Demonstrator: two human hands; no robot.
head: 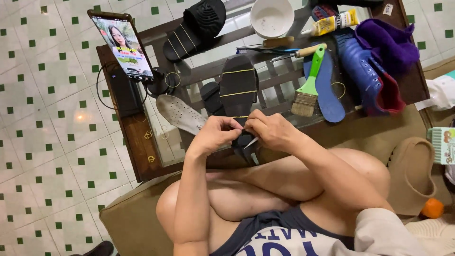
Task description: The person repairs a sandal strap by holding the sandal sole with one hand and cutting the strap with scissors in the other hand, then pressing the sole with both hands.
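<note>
A black shoe (238, 85) lies sole up on the glass table (142, 151), with thin yellow rubber bands stretched across it. My left hand (215, 134) and my right hand (271, 130) meet at its near end, fingers pinched on it. A thin metal tool pokes out under my right hand (251, 142). Which hand grips the tool is hard to tell.
A phone (122, 45) stands lit at the left. A black sandal (196, 28), white bowl (271, 16), glue tube (332, 22), green-handled brush (308, 85), blue insole (327, 90), blue shoes (369, 76), white insole (180, 114) and loose rubber bands crowd the table. An orange (432, 208) lies right.
</note>
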